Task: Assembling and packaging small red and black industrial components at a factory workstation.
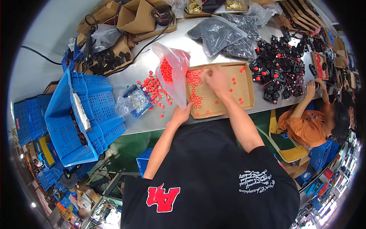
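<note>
My left hand (182,114) is closed at the near left corner of a shallow cardboard tray (225,108), its fingers partly hidden beside the rim. Against that hand rests the lower end of a clear plastic bag (176,82) holding many small red rings (166,70). My right hand (216,81) is over the tray, curled and smeared by motion; I cannot make out anything in its fingers. Loose red rings (195,78) lie mostly along the tray's left side, with a few scattered toward the right. Left of the bag is a pile of red-capped metal pieces (153,88).
A blue bin (138,111) of small metal parts sits left of the pile, near a large blue crate (101,99). Bagged black parts (217,36) lie beyond the tray. Black assemblies (280,65) are heaped at right, where a person in orange (310,124) works.
</note>
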Demonstrator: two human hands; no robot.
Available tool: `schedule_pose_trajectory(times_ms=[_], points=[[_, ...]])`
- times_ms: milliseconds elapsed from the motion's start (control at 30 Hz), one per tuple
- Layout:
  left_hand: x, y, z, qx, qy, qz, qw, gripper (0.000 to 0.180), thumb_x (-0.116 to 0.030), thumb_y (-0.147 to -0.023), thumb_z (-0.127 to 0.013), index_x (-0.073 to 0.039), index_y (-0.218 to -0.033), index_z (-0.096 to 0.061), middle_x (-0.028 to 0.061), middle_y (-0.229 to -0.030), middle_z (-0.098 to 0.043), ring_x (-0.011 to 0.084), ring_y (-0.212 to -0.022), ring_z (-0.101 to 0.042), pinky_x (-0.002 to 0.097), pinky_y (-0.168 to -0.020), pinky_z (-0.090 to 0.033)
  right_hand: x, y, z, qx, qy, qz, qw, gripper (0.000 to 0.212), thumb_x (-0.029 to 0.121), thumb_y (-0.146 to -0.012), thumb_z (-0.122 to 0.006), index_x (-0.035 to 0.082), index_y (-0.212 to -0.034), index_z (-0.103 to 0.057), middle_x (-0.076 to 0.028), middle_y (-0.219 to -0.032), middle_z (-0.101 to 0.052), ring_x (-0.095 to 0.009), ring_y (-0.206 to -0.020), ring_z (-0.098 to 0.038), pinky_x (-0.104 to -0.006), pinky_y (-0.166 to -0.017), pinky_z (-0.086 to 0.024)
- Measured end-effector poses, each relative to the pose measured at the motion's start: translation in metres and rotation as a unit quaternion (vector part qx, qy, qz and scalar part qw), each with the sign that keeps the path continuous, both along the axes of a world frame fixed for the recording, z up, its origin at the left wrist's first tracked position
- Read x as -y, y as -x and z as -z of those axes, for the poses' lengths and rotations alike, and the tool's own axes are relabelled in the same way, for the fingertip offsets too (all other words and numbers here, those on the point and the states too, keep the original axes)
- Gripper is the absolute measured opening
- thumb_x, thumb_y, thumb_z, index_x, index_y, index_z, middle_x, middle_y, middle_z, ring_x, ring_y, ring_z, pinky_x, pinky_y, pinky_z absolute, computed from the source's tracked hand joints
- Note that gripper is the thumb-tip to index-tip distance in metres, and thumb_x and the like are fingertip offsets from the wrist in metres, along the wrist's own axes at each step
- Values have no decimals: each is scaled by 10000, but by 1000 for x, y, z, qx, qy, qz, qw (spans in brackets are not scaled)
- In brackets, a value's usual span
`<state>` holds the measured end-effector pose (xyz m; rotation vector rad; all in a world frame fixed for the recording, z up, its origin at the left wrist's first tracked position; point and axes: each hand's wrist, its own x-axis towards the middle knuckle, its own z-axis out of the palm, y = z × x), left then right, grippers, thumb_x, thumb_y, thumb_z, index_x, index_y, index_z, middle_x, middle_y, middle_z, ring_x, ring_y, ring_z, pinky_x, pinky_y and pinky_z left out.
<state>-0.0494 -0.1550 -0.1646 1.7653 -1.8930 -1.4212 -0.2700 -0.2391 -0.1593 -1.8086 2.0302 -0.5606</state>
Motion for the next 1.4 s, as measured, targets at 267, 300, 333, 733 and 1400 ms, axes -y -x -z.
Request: schedule_pose_trajectory(times_ms=[267,300,333,733,1400], points=[[5,0,-3,9,-47,-27,998,356,-319,-914,-533,25,-976,-597,264,-930,-632,436,-932,-590,476,-787,-455,-8,22,11,12,82,-42,996,297,178,-800,-627,80,-1081,-615,-102,-1044,-603,-294,-963,-572,-439,-811,-453],[5,0,-2,-17,-33,-12,999,356,-319,-914,-533,25,-976,-597,264,-930,-632,436,-932,-590,476,-787,-455,-8,12,14,10,124,-35,992,297,178,-800,-627,80,-1081,-615,-102,-1044,-603,-294,-963,-572,-439,-811,-453],[5,0,-1,-19,-47,-16,999,359,-322,-914,-532,23,-989,-598,264,-937,-634,437,-943,-590,476,-795,-456,-11,2,15,-12,141,-89,986,320,201,-811,-620,77,-1106,-604,-93,-1089,-603,-280,-1005,-562,-439,-826,-443],[4,-2,-1,-28,-28,-20,999,355,-314,-912,-549,6,-1059,-597,268,-1011,-628,432,-1009,-575,464,-839,-455,-31,-2,2,-125,136,-98,978,423,334,-868,-573,107,-1226,-569,-71,-1240,-550,-237,-1115,-509,-438,-894,-385],[2,-1,13,-54,-58,-11,997,354,-324,-927,-530,27,-883,-539,211,-777,-597,389,-795,-605,447,-691,-454,-67,3,-3,-126,48,-57,989,538,418,-853,-575,126,-1301,-522,-144,-1310,-478,-321,-1145,-465,-477,-933,-352]])
